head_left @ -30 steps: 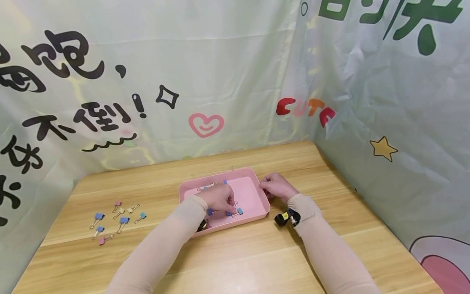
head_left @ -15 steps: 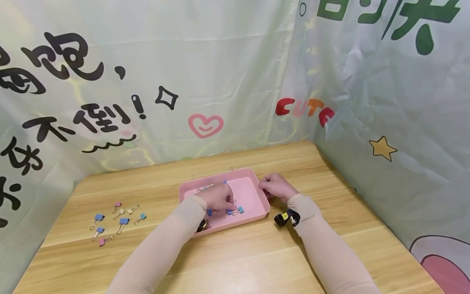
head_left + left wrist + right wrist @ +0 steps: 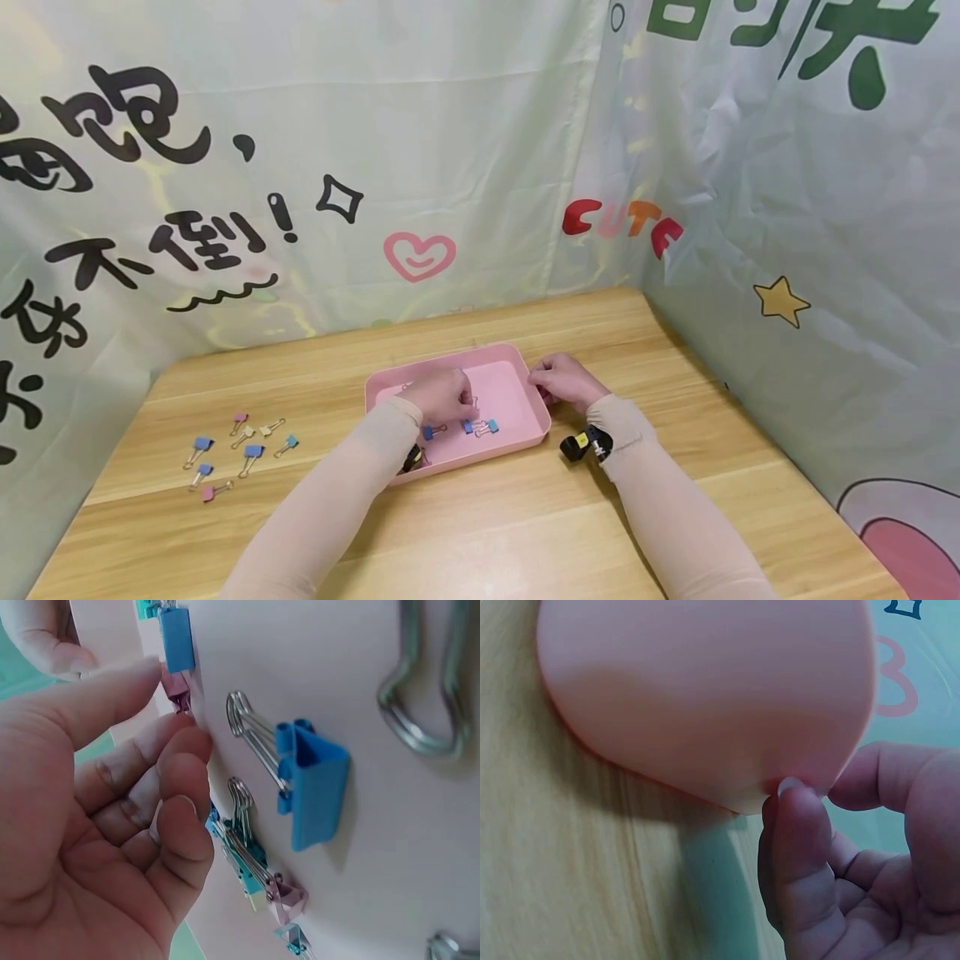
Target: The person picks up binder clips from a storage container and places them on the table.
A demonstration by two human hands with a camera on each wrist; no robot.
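A shallow pink tray (image 3: 517, 400) sits on the wooden table with several binder clips in it. My left hand (image 3: 441, 395) reaches in over the tray floor. In the left wrist view its thumb and index fingertips are about a pink binder clip (image 3: 176, 686), which they appear to pinch. Close by lies a blue binder clip (image 3: 178, 639). A larger blue binder clip (image 3: 319, 791) rests on the tray floor farther from the palm. At the tray's right end my right hand (image 3: 567, 382) pinches the rim between thumb and index finger; in the right wrist view the thumb presses the outer wall.
On the table left of the tray are several loose binder clips, among them a blue clip (image 3: 253, 451) and a pink clip (image 3: 209, 493). Printed cloth (image 3: 480, 150) hangs behind the table and along its right side.
My left hand has moved slightly up and away from the blue clips near the tray's front, which now show more fully. The right hand stays at the tray's rim.
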